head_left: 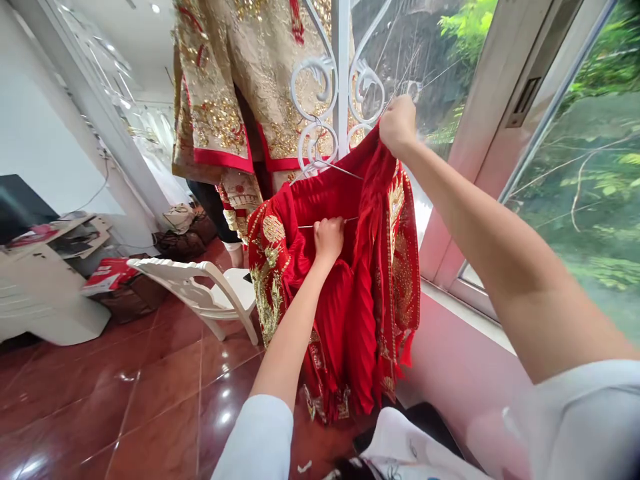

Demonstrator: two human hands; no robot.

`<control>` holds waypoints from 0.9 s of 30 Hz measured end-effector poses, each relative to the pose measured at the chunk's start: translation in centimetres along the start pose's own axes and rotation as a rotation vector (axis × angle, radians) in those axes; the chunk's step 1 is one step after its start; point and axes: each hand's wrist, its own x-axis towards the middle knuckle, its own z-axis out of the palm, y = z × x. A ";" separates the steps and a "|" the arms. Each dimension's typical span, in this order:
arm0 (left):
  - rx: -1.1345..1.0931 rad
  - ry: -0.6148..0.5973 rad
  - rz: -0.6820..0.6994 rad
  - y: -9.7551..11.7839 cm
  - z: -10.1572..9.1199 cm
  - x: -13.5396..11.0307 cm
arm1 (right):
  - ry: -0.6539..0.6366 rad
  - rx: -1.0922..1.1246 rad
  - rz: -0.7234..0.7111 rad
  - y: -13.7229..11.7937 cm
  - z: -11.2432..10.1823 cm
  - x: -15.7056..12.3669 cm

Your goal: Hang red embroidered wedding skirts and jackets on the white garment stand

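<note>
A red embroidered garment (367,333) with gold patterns and tassels hangs in front of me on a thin wire hanger (345,172). The hanger's hook is up at the white scroll ironwork (316,90). Closed in a fist, my left hand (329,239) grips the hanger's lower bar inside the garment's opening. My right hand (399,125) is higher up, wrapped around the garment's upper right edge beside the window. Pleated red cloth falls below my left hand.
Behind the ironwork hangs a cream and gold sequined garment (215,100). At left are a white chair (190,280), a white desk (50,287) and a red box (107,275) on brown bags. Another person's leg (215,207) shows behind the chair. A window (565,167) lines the right.
</note>
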 end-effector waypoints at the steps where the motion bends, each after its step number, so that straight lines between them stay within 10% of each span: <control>1: -0.011 -0.004 -0.005 -0.1 -0.1 0.0 | -0.002 -0.030 -0.063 -0.2 0.2 -2.1; 6: -0.023 -0.007 0.020 -0.5 -0.1 0.4 | -0.236 -0.332 -0.348 1.4 3.6 -13.7; 11: -0.053 -0.002 0.063 -0.1 -1.7 -0.9 | -0.416 -0.437 -0.449 3.1 6.1 -18.9; 18: 0.031 0.227 -0.309 -2.8 -5.3 -9.9 | -0.193 -0.313 -0.097 3.7 6.2 -22.7; 23: 0.106 0.072 -0.407 -6.5 -6.8 -12.2 | -0.317 -0.210 0.099 6.5 9.7 -25.5; 27: -0.129 0.003 -0.443 -5.3 -9.3 -11.7 | -0.255 0.086 0.094 5.8 9.5 -26.5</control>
